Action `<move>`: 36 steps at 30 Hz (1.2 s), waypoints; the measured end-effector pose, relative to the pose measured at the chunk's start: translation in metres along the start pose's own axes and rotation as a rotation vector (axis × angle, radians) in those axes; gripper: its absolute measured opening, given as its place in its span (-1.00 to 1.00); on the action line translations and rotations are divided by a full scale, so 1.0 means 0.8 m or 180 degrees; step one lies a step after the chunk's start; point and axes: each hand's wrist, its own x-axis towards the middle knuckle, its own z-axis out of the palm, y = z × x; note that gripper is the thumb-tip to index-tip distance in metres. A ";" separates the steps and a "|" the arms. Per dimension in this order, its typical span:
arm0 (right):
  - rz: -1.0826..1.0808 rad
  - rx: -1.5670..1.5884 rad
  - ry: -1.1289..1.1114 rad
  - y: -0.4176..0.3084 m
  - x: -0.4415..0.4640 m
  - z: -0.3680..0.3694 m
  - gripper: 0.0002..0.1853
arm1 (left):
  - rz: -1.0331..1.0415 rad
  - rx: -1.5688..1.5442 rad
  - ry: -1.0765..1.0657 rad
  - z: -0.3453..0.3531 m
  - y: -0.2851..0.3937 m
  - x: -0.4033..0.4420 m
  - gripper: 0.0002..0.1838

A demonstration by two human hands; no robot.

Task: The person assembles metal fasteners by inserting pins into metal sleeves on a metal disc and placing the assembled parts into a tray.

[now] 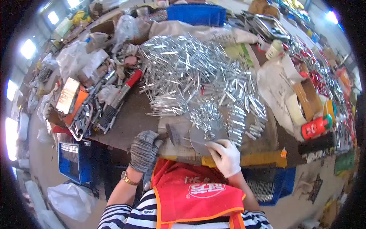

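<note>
My left hand (145,150), in a grey knitted glove, is closed around the handle of a small hammer (170,135) at the table's front edge. The hammer's dark head points away from the fingers, just left of a round grey metal disc (196,138). My right hand (225,157), in a white glove, is at the disc's near right edge. Its thumb and forefinger are pinched together; what is between them is too small to name. Small shiny metal pieces (206,114) lie on and behind the disc. A big heap of silvery metal strips (183,72) spreads beyond.
Tools and a red-handled wire brush (122,97) lie at left, near a phone (68,95). A red-and-green can (316,127) and tape rolls stand at right. Blue crates (70,162) sit below the table; a blue bin (196,14) is at the back.
</note>
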 end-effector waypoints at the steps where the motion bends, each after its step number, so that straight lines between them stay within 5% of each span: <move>1: 0.0050 0.0016 0.0005 -0.004 0.005 -0.008 -0.74 | 0.0120 -0.0530 0.0305 -0.005 0.006 0.000 -0.47; 7: 0.0309 0.0175 0.0035 0.000 -0.005 0.003 -0.68 | 0.1019 -0.1187 0.0765 -0.026 0.073 0.012 -0.47; 10: 0.0357 0.0229 0.0057 -0.001 -0.002 0.004 -0.66 | 0.1158 -0.0898 -0.0266 -0.042 0.107 0.015 -0.39; 13: 0.0347 0.0260 0.0111 -0.002 -0.001 0.002 -0.66 | 0.1391 -0.0677 0.0019 -0.044 0.120 0.012 -0.33; 20: 0.0388 0.0270 -0.0007 0.004 -0.004 0.006 -0.64 | 0.1291 -0.0369 -0.0554 -0.031 0.128 0.020 -0.33; 29: -0.0066 0.0036 0.0067 -0.002 -0.001 0.003 -0.76 | 0.0961 -0.0581 0.0589 -0.027 0.078 0.014 -0.44; 36: -0.0269 -0.0402 0.0110 -0.008 0.007 0.002 -0.76 | 0.0418 -0.0035 0.0425 -0.018 0.019 0.012 -0.63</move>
